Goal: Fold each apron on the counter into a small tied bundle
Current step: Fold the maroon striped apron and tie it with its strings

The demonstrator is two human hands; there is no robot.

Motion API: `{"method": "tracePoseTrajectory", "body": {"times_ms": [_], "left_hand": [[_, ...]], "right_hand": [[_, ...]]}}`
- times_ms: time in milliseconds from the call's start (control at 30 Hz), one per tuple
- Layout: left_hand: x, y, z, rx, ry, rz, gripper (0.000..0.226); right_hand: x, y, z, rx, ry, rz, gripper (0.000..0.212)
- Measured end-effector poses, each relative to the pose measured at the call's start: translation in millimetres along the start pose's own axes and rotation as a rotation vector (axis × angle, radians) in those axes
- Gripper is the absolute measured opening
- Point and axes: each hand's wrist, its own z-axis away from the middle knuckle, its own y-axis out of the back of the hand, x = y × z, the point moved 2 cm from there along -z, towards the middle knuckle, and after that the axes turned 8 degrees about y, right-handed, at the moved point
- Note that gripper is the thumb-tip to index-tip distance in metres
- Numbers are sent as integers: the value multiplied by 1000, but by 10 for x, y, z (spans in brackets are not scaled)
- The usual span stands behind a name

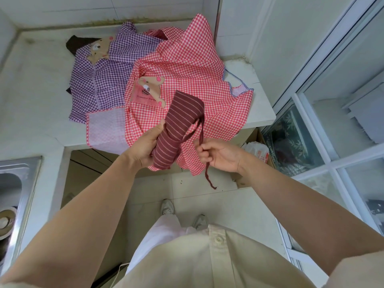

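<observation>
A dark red striped apron (178, 125) is rolled into a narrow bundle and held up in front of the counter edge. My left hand (148, 145) grips its lower half from the left. My right hand (220, 154) pinches the apron's dark red tie string (202, 134), which runs from the bundle's upper right down through my fingers and hangs loose below them. Behind, a red gingham apron (187, 80) with a bear patch lies spread on the white counter (35, 96), partly over a purple gingham apron (104, 75).
A steel sink (14, 183) sits at the left edge. A wall corner and glass-paned window frames stand to the right. Under the counter's right end are a cardboard box and a plastic bag (257, 150). My feet stand on the tiled floor below.
</observation>
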Motion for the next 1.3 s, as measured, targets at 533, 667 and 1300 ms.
{"method": "tracePoseTrajectory", "body": {"times_ms": [533, 667, 1300], "left_hand": [[-238, -211, -153, 11, 245, -989, 42], [-142, -39, -134, 447, 80, -724, 43], [-278, -38, 1, 896, -269, -696, 42]], "right_hand": [[-365, -303, -252, 59, 21, 1080, 5], [-282, -385, -289, 248, 222, 991, 7], [-123, -497, -284, 308, 230, 1134, 6]]}}
